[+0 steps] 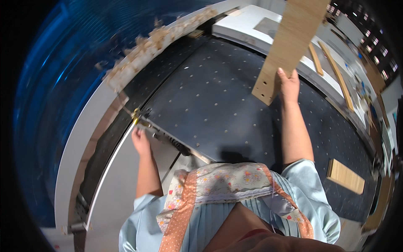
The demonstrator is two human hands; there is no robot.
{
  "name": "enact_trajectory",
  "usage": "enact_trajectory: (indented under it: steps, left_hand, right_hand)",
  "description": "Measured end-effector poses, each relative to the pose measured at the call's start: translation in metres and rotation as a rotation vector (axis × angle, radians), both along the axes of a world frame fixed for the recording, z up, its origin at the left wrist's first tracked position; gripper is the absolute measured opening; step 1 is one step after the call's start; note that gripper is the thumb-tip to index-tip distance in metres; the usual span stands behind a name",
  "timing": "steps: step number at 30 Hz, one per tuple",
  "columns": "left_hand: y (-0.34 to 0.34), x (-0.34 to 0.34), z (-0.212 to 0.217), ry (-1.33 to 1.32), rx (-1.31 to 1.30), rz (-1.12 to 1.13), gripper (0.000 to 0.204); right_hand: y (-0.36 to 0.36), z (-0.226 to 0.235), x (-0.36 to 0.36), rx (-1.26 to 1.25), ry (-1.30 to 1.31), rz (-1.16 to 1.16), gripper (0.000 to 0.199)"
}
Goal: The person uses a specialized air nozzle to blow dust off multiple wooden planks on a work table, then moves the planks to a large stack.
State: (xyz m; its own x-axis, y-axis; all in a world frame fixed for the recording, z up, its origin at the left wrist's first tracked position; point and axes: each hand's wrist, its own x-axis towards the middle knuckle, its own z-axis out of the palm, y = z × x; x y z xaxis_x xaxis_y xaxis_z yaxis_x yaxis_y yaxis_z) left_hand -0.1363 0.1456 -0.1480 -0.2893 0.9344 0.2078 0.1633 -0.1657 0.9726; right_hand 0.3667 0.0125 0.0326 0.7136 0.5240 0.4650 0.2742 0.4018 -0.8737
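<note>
My right hand (289, 87) grips the edge of a long, flat wooden board (289, 46), thumb on its upper face. The board is tilted above a dark table (210, 101) dotted with small pale studs, and its far end runs out of view at the top. Two dark holes show near its lower end. At the table's left corner, my left hand (141, 141) has its fingers curled in, just below a brass-coloured fitting (135, 114). Whether the fingers touch the fitting or hold something small cannot be made out.
A short wooden block (346, 176) lies on the table at right. Beyond the table, a white surface (247, 23) carries narrow wooden strips (336, 75). At the far left, a white ledge with ragged brown scraps (157, 40) borders blue sheeting (79, 46). A pale panel (113, 185) stands below my left hand.
</note>
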Motion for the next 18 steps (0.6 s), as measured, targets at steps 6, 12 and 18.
enact_trajectory:
  steps: [6, 12, 18]
  left_hand:
    - [-0.047, 0.033, 0.05, 0.037, 0.282, -0.241, 0.035]
    - [-0.032, 0.097, 0.097, 0.1, 0.367, -0.663, 0.032]
    - [-0.038, 0.2, 0.13, 0.153, 0.587, -1.272, 0.035]
  right_hand:
    - [-0.012, 0.003, -0.017, -0.013, 0.004, -0.168, 0.025]
    - [-0.003, -0.008, -0.027, 0.164, 0.088, -0.083, 0.024]
    - [-0.062, 0.013, -0.04, 0.138, 0.149, -0.232, 0.031]
